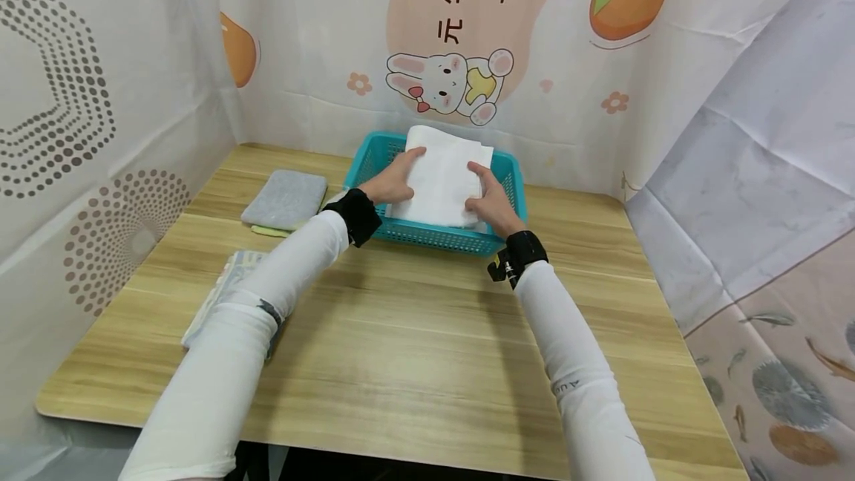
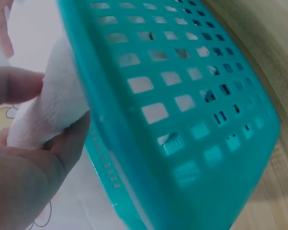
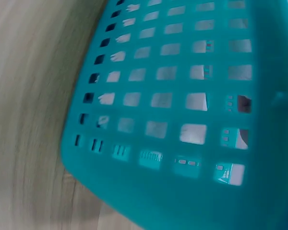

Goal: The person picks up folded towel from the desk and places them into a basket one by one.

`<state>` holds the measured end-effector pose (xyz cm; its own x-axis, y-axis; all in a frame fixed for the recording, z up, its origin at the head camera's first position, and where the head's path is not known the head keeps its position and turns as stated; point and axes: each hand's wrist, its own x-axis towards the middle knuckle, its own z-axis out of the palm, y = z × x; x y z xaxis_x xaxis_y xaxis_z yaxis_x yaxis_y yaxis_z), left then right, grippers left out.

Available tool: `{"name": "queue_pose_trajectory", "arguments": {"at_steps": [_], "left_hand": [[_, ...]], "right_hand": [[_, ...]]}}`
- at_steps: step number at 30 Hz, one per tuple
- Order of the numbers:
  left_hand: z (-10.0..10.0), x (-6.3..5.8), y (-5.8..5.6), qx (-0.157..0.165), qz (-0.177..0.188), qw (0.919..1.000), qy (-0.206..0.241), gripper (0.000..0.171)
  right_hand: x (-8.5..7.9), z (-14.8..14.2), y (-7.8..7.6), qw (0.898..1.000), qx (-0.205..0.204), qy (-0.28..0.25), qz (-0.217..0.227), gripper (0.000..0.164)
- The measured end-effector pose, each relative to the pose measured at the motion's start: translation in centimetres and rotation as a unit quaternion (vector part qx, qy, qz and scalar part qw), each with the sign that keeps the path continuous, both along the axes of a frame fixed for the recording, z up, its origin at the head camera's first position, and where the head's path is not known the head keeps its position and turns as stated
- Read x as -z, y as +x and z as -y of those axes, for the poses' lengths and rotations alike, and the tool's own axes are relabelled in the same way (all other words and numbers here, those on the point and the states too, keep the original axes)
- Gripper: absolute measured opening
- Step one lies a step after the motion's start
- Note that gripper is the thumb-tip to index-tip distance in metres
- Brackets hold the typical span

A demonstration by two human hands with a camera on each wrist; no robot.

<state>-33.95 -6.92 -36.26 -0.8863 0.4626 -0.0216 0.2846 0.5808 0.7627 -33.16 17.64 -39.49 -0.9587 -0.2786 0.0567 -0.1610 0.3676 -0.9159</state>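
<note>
Left hand [image 1: 391, 182] pinches white towel [image 1: 441, 180]; right hand [image 1: 497, 206] at opposite edge, pinch unclear. Likely light, floppy; hold both edges.

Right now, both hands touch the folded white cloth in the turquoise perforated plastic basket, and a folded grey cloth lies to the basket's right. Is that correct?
Not quite: the head view shows the folded grey cloth to the left of the turquoise perforated plastic basket. The left hand and right hand do touch the folded white cloth in it.
</note>
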Motion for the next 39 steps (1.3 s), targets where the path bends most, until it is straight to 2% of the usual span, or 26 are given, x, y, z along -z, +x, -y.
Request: {"name": "queue_pose_trajectory", "arguments": {"at_steps": [7,14,21,28,33,39], "left_hand": [[-0.2,0.6,-0.1,0.000,0.003,0.9996,-0.028,0.101],[-0.2,1.6,-0.4,-0.016,0.015,0.9982,-0.055,0.101],[-0.3,2.3,-0.3,-0.012,0.015,0.9974,-0.070,0.099],[-0.2,2.7,-0.3,-0.002,0.010,0.9966,-0.081,0.092],[0.2,2.9,-0.1,0.005,0.017,0.9953,-0.096,0.082],[0.5,2.9,0.3,0.016,0.020,0.9907,-0.133,0.067]], "right_hand": [[0.4,0.1,-0.1,1.000,-0.002,0.012,-0.016,0.086],[0.9,0.2,-0.3,0.999,-0.006,0.050,-0.022,0.087],[1.1,0.3,-0.2,0.996,-0.025,0.080,-0.020,0.092],[1.1,0.3,0.0,0.994,-0.030,0.108,0.001,0.097],[1.2,0.4,0.0,0.989,-0.028,0.147,0.004,0.093],[1.3,0.6,0.0,0.981,-0.019,0.193,0.000,0.084]]}}
